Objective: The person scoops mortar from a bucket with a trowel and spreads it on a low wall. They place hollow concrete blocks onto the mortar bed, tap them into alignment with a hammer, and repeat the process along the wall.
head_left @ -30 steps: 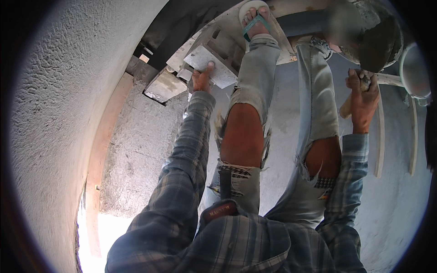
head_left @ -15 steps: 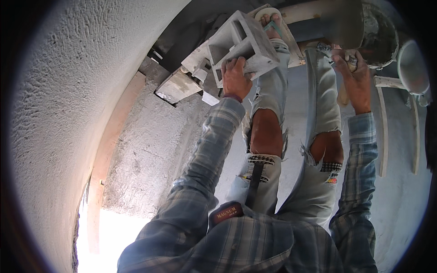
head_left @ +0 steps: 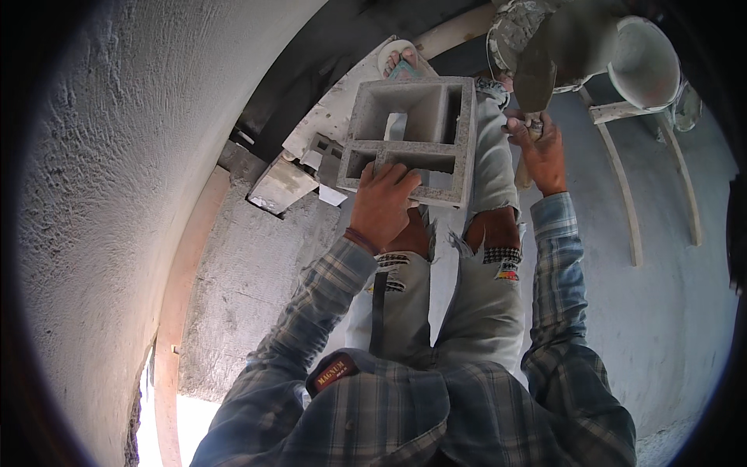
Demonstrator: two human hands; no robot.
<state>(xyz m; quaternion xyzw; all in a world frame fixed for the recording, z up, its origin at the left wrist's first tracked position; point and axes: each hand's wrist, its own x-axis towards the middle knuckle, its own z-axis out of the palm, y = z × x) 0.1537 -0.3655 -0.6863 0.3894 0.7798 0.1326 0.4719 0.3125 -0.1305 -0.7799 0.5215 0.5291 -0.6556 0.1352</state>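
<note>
My left hand (head_left: 383, 201) grips the lower edge of a grey hollow concrete block (head_left: 360, 117), held with its open cells facing me, over my legs. My right hand (head_left: 542, 152) is closed round the handle of a trowel (head_left: 535, 66), beside the block's right side; the blade points away from me, its tip blurred. One foot in a sandal (head_left: 401, 59) shows past the block, on a pale board (head_left: 315, 117).
A mortar-caked container (head_left: 506, 43) and white bucket (head_left: 640, 58) are at the upper right, near wooden slats (head_left: 622, 194). A rough wall (head_left: 117, 171) runs down the left, beside a long plank (head_left: 175, 288). More block pieces (head_left: 327, 159) lie left of the held block.
The concrete block has come up from the board toward me and turned to show its cells, in my left hand. My right hand with the trowel has moved left in the view.
</note>
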